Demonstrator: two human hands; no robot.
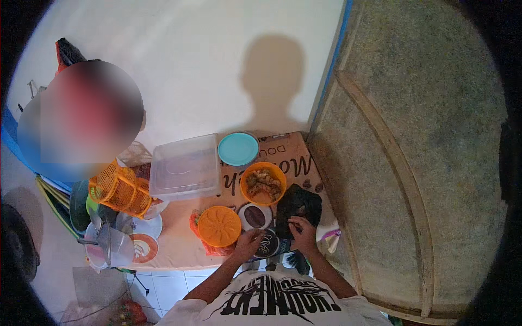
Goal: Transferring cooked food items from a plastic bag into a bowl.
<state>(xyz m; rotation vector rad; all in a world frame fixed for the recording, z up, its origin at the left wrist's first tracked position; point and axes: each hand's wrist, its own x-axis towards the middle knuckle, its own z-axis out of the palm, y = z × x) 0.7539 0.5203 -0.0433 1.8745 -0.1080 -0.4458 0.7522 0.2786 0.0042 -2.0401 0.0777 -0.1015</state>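
My right hand [302, 234] is at the near edge of a black plastic bag [299, 203], its fingertips on the crumpled plastic. My left hand [248, 245] hovers low over the table's front edge, close to an orange plastic lid [219, 226] with a swirl pattern. Its fingers are curled, and I cannot tell whether anything is between them. Under the lid lies a red plastic bag [216, 249]. Beyond my hands, an orange bowl [263, 183] holds brownish pieces of food, perhaps meat. A round turquoise lid [238, 149] lies behind it.
A clear plastic box [185, 167] stands left on the coffee-print table cover [179, 228]. Farther left are an orange plastic basket [122, 189] and a clear plastic container [118, 246]. A board partition [383, 183] borders the right side. A blurred patch covers the upper left.
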